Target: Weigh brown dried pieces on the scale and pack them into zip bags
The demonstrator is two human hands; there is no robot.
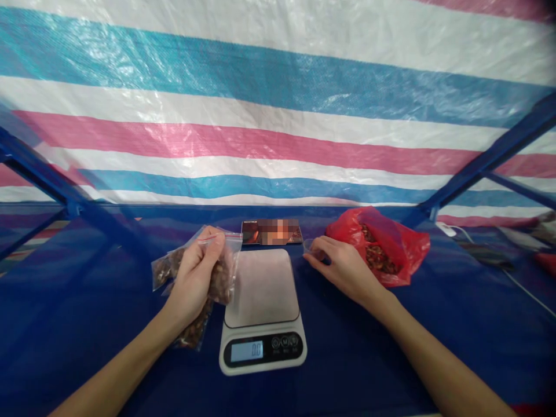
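Observation:
My left hand grips a clear zip bag of brown dried pieces by its red-lined top, over the left edge of the scale. More filled zip bags lie under and beside this hand. The digital kitchen scale has a bare platform, and its display reads 0.0. My right hand is closed, thumb and fingers curled around a small clear plastic piece, partly hidden. Just beyond this hand, an open red plastic bag holds reddish-brown dried pieces.
Behind the scale lies a dark flat device with a lit, partly blurred screen. Blue metal braces rise at both sides of the blue tabletop. A striped plastic sheet hangs behind. On the right runs a white cable.

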